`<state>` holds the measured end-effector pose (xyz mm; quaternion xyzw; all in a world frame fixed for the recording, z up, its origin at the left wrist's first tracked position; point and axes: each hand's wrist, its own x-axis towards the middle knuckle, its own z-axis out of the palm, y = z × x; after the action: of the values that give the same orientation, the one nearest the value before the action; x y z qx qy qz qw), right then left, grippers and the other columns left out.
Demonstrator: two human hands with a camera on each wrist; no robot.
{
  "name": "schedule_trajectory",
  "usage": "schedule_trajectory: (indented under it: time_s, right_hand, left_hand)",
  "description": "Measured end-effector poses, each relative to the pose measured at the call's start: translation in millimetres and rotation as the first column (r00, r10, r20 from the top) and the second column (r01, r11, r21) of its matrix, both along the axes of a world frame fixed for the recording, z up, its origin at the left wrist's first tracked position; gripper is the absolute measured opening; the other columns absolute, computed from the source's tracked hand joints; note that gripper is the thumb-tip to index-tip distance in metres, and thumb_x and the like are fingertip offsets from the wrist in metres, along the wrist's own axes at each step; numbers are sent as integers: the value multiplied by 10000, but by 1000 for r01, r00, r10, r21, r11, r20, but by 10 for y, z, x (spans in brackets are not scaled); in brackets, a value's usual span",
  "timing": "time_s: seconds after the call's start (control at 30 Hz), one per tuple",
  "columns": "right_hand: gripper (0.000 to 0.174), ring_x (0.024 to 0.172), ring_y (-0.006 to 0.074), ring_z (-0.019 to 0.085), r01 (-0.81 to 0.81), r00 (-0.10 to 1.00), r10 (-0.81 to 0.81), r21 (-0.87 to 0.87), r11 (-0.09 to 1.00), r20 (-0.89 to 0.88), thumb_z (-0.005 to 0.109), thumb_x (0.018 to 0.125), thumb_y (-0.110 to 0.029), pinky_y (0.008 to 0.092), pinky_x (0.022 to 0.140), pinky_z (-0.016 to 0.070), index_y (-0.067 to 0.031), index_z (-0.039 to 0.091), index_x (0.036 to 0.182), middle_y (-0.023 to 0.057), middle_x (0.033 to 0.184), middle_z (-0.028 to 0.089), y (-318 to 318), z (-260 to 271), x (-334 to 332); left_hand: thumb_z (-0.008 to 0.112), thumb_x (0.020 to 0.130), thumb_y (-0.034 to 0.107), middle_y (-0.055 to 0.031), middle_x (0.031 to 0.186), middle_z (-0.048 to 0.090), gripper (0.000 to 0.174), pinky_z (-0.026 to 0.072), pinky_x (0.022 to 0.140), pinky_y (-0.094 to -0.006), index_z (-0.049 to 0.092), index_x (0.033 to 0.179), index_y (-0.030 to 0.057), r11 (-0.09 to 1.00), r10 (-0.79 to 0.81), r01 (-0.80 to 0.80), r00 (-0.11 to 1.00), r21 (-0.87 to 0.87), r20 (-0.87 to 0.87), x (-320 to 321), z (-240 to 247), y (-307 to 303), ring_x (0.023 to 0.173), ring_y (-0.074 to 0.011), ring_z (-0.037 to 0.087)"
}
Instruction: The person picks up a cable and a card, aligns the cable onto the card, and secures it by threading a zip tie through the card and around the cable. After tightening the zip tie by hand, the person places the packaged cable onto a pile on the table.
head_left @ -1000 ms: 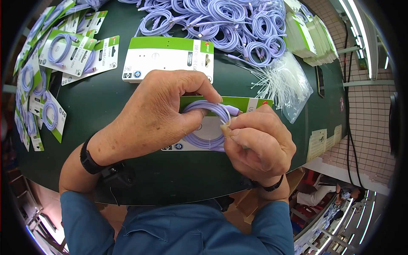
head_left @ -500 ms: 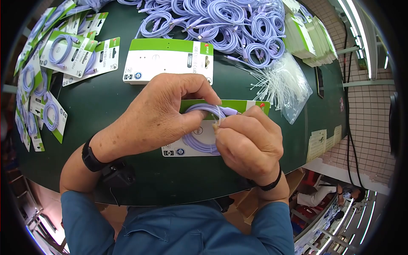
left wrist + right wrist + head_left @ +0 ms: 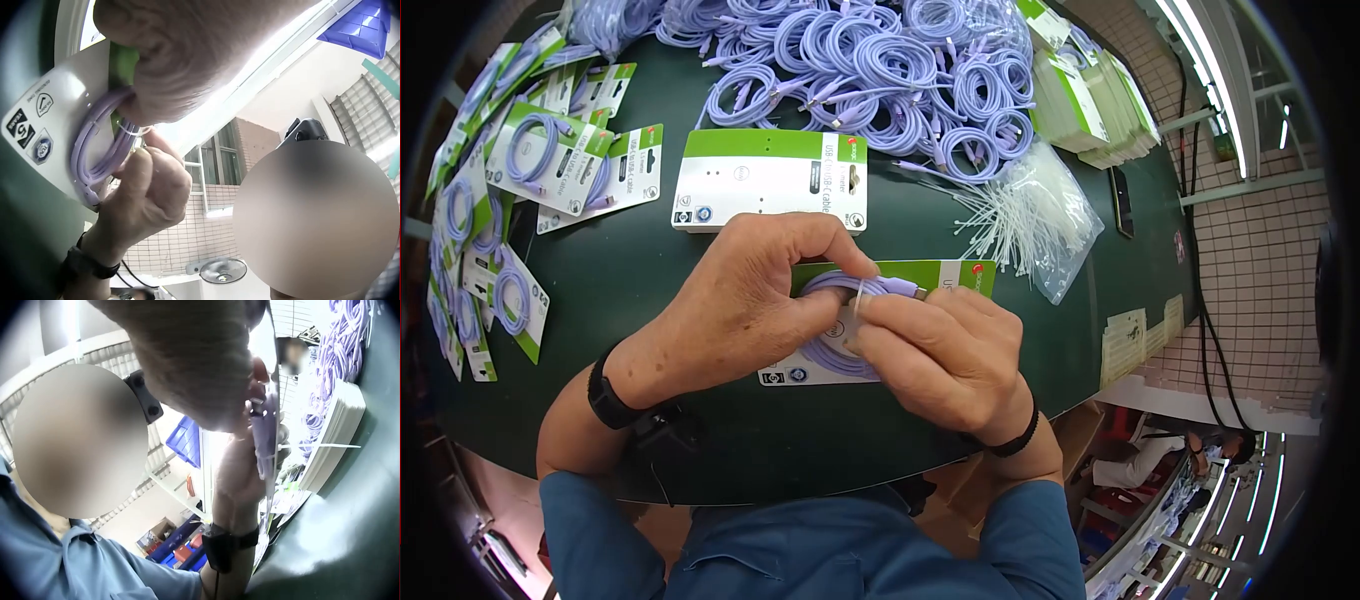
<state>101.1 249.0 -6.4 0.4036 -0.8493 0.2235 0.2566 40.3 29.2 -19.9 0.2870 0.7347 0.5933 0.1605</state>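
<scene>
A coiled lilac cable (image 3: 832,358) lies against a green and white card (image 3: 977,282). With thumb and index finger, the left hand (image 3: 745,300) grips the coil and the card's upper edge. Around the coil runs a white tie (image 3: 859,298), pinched near its end by the thumb and fingers of the right hand (image 3: 945,360). The left wrist view shows the coil (image 3: 94,140) on the card's printed face, the tie (image 3: 132,130) looped round its strands. In the right wrist view the tie's thin tail (image 3: 337,445) sticks out behind the card.
Behind the hands lies a stack of cards (image 3: 760,185), with a heap of lilac cables (image 3: 890,60) beyond. White ties spill from a clear bag (image 3: 1055,225) at the right, near more card stacks (image 3: 1070,105) and a phone (image 3: 1122,200). Carded cables (image 3: 530,150) cover the left side.
The head view has shifted, so the table's things sit lower and further left. The right hand has moved closer to the left hand, still pinching the tie, while the left keeps its grip.
</scene>
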Motion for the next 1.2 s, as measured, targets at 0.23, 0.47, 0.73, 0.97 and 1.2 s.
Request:
schedule_trajectory:
  time_s: [0.23,0.47,0.73,0.97,1.2]
  right_hand:
    - [102,782,130,677,297,954,-193,-642,706,229,699,971,22,245,665,538,-9,675,1066,107,1048,726,490,-75,-220]
    - [322,898,124,700,244,698,312,-624,742,644,771,913,-22,263,764,572,11,677,1220,96,1112,734,343,-444,-355]
    - [381,951,184,727,-13,657,431,-562,827,619,837,813,-101,291,812,582,-41,731,1175,100,1111,733,261,-609,-340]
    - [312,834,204,690,-25,721,343,-472,881,603,847,799,-175,300,699,556,-30,731,1050,88,1037,744,255,-539,-343]
    - [285,711,212,670,-79,878,238,-365,928,415,844,690,-75,311,598,516,-39,718,943,73,871,679,235,-472,-389]
  left_hand:
    - [640,795,-78,-106,942,758,239,561,779,-290,735,1004,-17,996,43,-35,994,76,-101,9,37,-20,845,-164,716]
    - [626,788,-141,-92,1004,754,264,566,890,-299,721,997,-11,999,-2,6,995,36,-102,22,165,-67,957,-176,725]
    - [627,799,-135,-90,1013,762,255,572,885,-302,721,1000,-9,997,-6,11,998,78,-64,34,151,-49,962,-176,731]
    - [626,802,-133,-93,1017,766,258,578,887,-309,713,1011,-9,999,-39,41,997,29,-66,33,112,-49,959,-177,734]
    - [623,806,-131,-92,1020,765,257,581,880,-306,704,1016,-7,997,-71,71,997,10,-44,50,18,-23,956,-176,734]
